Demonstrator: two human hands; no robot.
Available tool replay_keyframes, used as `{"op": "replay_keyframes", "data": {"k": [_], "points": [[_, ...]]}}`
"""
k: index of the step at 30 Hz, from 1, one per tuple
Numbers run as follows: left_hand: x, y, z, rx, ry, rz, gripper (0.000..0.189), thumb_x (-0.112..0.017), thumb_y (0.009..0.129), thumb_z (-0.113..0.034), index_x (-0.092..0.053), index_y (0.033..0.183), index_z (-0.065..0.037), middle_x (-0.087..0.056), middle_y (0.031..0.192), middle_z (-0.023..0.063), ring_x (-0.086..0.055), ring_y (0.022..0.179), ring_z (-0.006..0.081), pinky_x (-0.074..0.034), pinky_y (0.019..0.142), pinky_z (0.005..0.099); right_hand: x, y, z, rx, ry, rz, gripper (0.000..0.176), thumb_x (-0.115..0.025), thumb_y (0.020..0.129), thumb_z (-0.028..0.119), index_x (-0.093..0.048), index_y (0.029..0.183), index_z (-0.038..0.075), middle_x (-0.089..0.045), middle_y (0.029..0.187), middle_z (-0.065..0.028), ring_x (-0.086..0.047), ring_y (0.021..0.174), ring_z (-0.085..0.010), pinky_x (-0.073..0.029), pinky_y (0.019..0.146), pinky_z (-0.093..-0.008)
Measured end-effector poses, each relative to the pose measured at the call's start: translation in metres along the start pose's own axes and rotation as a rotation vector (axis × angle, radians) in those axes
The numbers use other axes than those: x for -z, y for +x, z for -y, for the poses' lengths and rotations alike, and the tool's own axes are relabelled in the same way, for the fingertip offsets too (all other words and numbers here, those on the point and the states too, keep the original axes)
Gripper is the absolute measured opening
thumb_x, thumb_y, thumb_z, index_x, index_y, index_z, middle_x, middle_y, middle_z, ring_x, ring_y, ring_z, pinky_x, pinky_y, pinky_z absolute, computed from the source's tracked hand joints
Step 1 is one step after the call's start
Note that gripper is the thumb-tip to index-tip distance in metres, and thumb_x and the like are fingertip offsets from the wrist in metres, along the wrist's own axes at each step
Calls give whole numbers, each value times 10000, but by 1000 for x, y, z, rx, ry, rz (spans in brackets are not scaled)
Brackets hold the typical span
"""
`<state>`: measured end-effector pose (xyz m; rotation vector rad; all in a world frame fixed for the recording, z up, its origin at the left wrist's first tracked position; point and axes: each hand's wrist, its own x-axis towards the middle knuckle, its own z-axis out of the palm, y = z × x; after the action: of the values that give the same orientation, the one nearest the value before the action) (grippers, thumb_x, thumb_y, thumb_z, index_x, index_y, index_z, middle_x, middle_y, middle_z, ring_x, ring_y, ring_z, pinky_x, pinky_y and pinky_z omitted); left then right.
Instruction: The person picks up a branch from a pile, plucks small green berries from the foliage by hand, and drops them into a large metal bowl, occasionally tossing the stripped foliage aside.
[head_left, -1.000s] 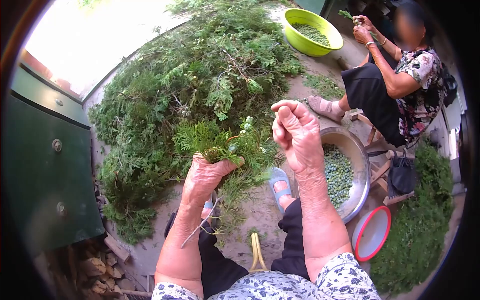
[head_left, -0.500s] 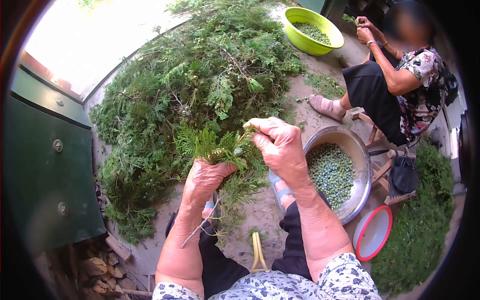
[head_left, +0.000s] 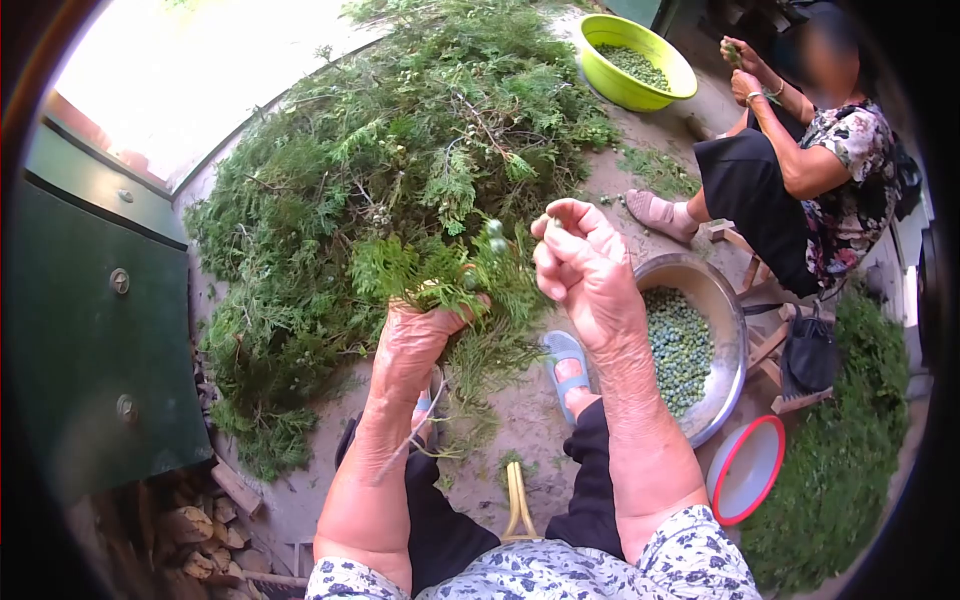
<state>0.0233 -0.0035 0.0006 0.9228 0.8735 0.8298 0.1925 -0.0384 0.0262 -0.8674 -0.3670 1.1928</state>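
Note:
In the head view my left hand (head_left: 425, 325) is closed round the stems of a leafy conifer branch (head_left: 410, 270). Several round blue-green cones (head_left: 496, 238) show among its sprigs, and a thin bare twig hangs below my wrist. My right hand (head_left: 595, 265) is raised just right of the branch, apart from it, with a small green cone (head_left: 555, 223) pinched between thumb and fingertips. Below and right of that hand stands a metal basin (head_left: 738, 345) with many loose green cones in it, its left side partly behind my forearm.
A big heap of cut branches (head_left: 320, 190) lies ahead. At the back stands a yellow-green basin (head_left: 625, 92) with cones; a seated co-worker (head_left: 800, 160) handles a sprig at right. A red-rimmed bowl (head_left: 745, 470), stripped greenery (head_left: 830, 500) and firewood (head_left: 190, 525) lie nearer.
My right hand has pulled away from the branch, up and to the right, with a small green cone in its fingertips. My left hand still grips the branch.

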Motion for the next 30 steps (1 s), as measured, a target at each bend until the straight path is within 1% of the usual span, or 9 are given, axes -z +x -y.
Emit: {"op": "replay_keyframes", "data": {"k": [6, 8, 9, 10, 12, 20, 24, 26, 30], "points": [[-2, -2, -5, 35, -3, -23, 270, -724, 727, -59, -639, 983, -57, -644, 867, -10, -568, 765, 97, -461, 706, 256, 2, -11, 0, -116, 47, 183, 84, -580, 864, 74, -573, 937, 32, -565, 790, -25, -453, 504, -40, -332, 412, -172], [-2, -1, -3, 29, 15, -14, 266, -723, 730, -65, -638, 982, -56, -642, 866, -11, -566, 763, 96, -460, 707, 257, -5, -17, -1, -42, -524, 174, 63, -592, 852, 61, -620, 899, 30, -568, 812, -21, -444, 519, -12, -321, 420, -162], [0, 0, 0, 2, 37, -1, 257, -722, 735, -75, -638, 978, -53, -641, 865, -12, -562, 762, 94, -457, 704, 257, -6, -17, -7, 111, -665, 174, 88, -635, 811, 51, -653, 890, 18, -562, 792, -2, -461, 570, -21, -363, 489, -165], [0, 1, 2, -25, 59, 13, 249, -720, 740, -86, -638, 973, -51, -640, 865, -13, -558, 761, 92, -454, 702, 256, -7, -18, -11, 111, -664, 174, 88, -635, 811, 51, -653, 890, 18, -562, 792, -2, -461, 570, -21, -363, 489, -165], [0, 0, 3, -24, 81, 27, 245, -721, 744, -98, -637, 968, -50, -638, 863, -13, -551, 759, 88, -450, 700, 256, -8, -19, -16, 243, -752, 234, 173, -648, 770, 24, -640, 942, 2, -616, 871, -42, -566, 786, -104, -456, 694, -248], [2, -1, 6, -12, 267, 6, 249, -735, 740, -144, -642, 949, -46, -636, 834, -15, -534, 740, 76, -440, 687, 254, -2, -14, -26, 329, -812, 265, 255, -661, 737, 19, -632, 990, 0, -603, 844, -68, -552, 751, -127, -460, 708, -261], [-2, -2, 2, 9, 142, 21, 215, -733, 735, -117, -659, 925, -48, -646, 822, -13, -550, 740, 79, -451, 678, 254, -3, -17, -27, 251, -719, 226, 195, -649, 775, 36, -629, 966, 6, -596, 813, -32, -520, 672, -90, -452, 630, -233], [-4, -2, 0, 26, 91, 25, 203, -731, 733, -103, -665, 918, -49, -649, 823, -10, -557, 742, 81, -456, 676, 255, -5, -20, -22, -116, -408, 140, 133, -638, 810, 62, -621, 935, 19, -590, 804, 2, -485, 596, -39, -404, 527, -182], [-1, -2, -1, 78, 13, 14, 204, -726, 726, -68, -668, 919, -44, -654, 830, 2, -570, 747, 89, -464, 670, 252, -10, -21, -23, -55, -459, 169, 108, -610, 841, 65, -599, 941, 29, -576, 789, 24, -419, 533, 1, -331, 451, -150]]}}
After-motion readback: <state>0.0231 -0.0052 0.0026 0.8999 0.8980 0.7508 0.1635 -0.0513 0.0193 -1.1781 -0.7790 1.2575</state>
